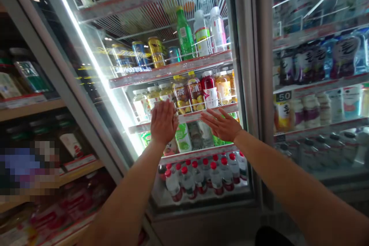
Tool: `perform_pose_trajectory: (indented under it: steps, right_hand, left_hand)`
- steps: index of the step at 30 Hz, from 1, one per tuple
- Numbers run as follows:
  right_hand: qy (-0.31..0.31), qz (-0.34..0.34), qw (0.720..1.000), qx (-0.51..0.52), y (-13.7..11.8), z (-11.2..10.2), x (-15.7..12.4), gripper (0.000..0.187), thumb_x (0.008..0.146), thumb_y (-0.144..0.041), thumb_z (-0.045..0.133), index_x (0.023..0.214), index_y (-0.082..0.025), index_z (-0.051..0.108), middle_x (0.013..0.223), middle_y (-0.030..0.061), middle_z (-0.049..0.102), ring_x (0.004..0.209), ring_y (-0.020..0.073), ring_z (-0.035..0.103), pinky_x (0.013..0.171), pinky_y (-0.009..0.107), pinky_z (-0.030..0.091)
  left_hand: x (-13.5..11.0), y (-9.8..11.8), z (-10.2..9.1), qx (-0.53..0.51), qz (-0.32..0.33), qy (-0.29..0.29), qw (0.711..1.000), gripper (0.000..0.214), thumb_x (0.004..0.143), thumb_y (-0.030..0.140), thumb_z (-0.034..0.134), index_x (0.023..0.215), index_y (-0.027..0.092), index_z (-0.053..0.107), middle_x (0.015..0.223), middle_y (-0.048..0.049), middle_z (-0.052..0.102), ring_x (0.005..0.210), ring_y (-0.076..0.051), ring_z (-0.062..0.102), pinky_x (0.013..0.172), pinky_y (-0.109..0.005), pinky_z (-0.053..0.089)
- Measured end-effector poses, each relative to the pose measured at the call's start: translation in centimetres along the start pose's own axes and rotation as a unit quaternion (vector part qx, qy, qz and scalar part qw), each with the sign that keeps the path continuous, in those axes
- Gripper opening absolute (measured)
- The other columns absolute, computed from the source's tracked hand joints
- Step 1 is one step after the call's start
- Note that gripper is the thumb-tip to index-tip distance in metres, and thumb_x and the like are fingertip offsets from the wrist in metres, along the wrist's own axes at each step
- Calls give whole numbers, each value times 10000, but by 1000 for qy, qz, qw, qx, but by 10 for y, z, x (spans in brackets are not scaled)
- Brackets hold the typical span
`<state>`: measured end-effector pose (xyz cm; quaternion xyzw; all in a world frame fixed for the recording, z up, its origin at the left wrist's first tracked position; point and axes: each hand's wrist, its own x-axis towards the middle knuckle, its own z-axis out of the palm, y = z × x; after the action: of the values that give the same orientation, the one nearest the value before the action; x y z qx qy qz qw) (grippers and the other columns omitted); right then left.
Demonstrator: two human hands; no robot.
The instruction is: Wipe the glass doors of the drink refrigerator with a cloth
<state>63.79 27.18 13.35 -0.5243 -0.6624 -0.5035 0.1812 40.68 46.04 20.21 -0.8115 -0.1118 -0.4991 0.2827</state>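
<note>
At the drinks cooler (245, 46), how do the left hand (164, 122) and the right hand (220, 125) stand?

Both are open and spread, gripping nothing. The left is raised flat, palm facing away, and the right comes in level with it, its fingertips pointing left. I cannot tell whether either touches the glass.

What lies nearest them?

A shelf edge with a red strip (193, 116) runs just behind both hands. Green-labelled bottles (183, 137) stand just below it, and red-capped water bottles (198, 177) crowd the lowest shelf.

Why so orderly?

White wire racks (227, 99) seem meant to keep the bottles upright, with labels facing out for reading from the front.

And around them?

A second cooler door (317, 65) with purple-labelled bottles stands to the right. Wooden shelves (29, 107) of packaged goods stand to the left, partly blurred into coloured squares. A bright light strip (86, 54) runs along the glass, and the surroundings are dim.
</note>
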Motion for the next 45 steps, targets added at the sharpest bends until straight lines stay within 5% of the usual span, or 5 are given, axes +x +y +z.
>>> perform_pose_trajectory:
  steps: [7, 16, 22, 35, 45]
  right_hand:
    - [5, -1, 1000, 13, 2, -1, 2, 746, 980, -191, 479, 1639, -258, 138, 1645, -4, 371, 1549, 214, 283, 1297, 479, 127]
    - [55, 157, 986, -7, -52, 19, 9, 673, 1033, -328, 449, 1637, -199, 181, 1645, 72, 366, 1564, 266, 236, 1284, 555, 20]
    - [151, 376, 914, 15, -120, 57, 35, 737, 1050, -351, 399, 1645, -169, 5, 1646, 189, 326, 1579, 343, 155, 1198, 712, 182]
    - [172, 336, 926, -9, -117, 66, 32, 762, 1028, -321, 455, 1643, -146, 40, 1623, 233, 347, 1564, 390, 181, 1155, 761, 200]
    - [98, 185, 978, 14, -91, -3, 38, 736, 969, -190, 460, 1644, -202, 167, 1654, 124, 340, 1544, 303, 292, 1215, 542, 243]
  left_hand:
    - [-40, -22, -9, -2, -162, 61, 985, 683, 986, 349, 413, 1572, 15, 302, 1638, -245, 280, 1572, -333, 151, 1279, -575, 144]
    - [-24, 45, 12, -55, -371, 105, 921, 695, 1009, 346, 357, 1577, -37, 233, 1661, -278, 165, 1582, -348, 51, 1280, -602, 90]
    - [-55, 69, 17, -44, -202, 11, 978, 607, 1025, 335, 391, 1579, 93, 339, 1642, -185, 296, 1576, -307, 117, 1281, -572, 158]
    - [-47, 24, 12, 7, -221, 48, 974, 613, 1024, 330, 382, 1580, 78, 330, 1652, -187, 274, 1579, -298, 92, 1286, -560, 148]
    - [-69, 20, -4, -14, -212, -59, 975, 574, 1011, 217, 379, 1566, 74, 347, 1639, -226, 281, 1567, -317, 128, 1250, -604, 241]
